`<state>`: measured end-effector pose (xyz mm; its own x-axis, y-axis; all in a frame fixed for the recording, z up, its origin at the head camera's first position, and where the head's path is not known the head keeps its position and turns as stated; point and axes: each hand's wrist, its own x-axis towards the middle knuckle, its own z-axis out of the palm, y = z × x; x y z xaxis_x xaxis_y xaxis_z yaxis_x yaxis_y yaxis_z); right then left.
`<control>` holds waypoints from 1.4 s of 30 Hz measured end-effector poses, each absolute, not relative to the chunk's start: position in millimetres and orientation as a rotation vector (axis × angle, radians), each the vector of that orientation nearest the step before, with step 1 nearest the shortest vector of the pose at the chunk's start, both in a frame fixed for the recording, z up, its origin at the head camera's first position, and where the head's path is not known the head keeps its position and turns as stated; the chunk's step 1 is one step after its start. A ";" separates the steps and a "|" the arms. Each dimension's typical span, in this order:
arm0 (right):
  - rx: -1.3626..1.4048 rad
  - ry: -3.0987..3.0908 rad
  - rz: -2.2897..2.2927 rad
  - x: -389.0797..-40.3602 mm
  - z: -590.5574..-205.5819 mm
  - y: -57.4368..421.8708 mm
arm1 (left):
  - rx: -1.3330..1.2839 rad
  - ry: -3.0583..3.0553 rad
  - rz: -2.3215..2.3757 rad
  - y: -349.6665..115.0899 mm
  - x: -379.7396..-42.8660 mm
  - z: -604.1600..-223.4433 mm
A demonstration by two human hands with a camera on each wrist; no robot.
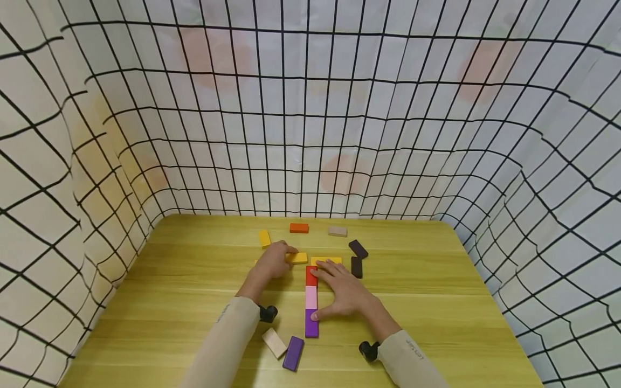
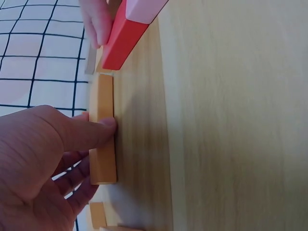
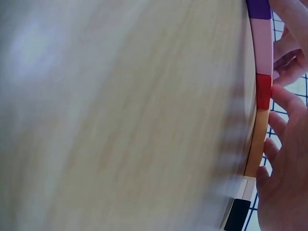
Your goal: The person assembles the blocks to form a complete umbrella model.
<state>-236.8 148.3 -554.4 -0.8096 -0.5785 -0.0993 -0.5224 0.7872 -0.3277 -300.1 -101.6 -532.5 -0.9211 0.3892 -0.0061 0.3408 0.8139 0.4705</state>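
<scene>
My left hand pinches a yellow block. In the left wrist view its thumb lies over the near face of that block, the other fingers behind. My right hand spreads over a column of blocks, its thumb on the purple block and a fingertip on the red block. Between those two lies a pink block. Another yellow block runs crosswise at the column's far end, with more right fingertips at it. The right wrist view shows these fingers along the red block.
Farther back lie a yellow block, an orange block and a grey-beige block. Two dark blocks sit right of the column. Nearer are a cream block and a purple block. A grid-patterned cloth encloses the wooden table.
</scene>
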 end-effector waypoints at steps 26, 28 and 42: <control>-0.879 2.778 -0.467 -236.6 -554.1 147.1 | 0.677 2.843 0.794 -102.0 -293.4 -542.3; -0.874 2.779 -0.464 -236.7 -554.7 147.1 | 0.687 2.847 0.785 -101.8 -293.1 -542.6; -0.866 2.778 -0.467 -237.4 -555.8 147.6 | 0.708 2.877 0.770 -99.7 -288.9 -543.9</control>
<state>-237.4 147.6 -555.8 -0.8099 -0.5795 -0.0902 -0.5182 0.7791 -0.3529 -288.9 -99.7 -543.9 -0.8899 0.4543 0.0410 0.4140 0.7669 0.4904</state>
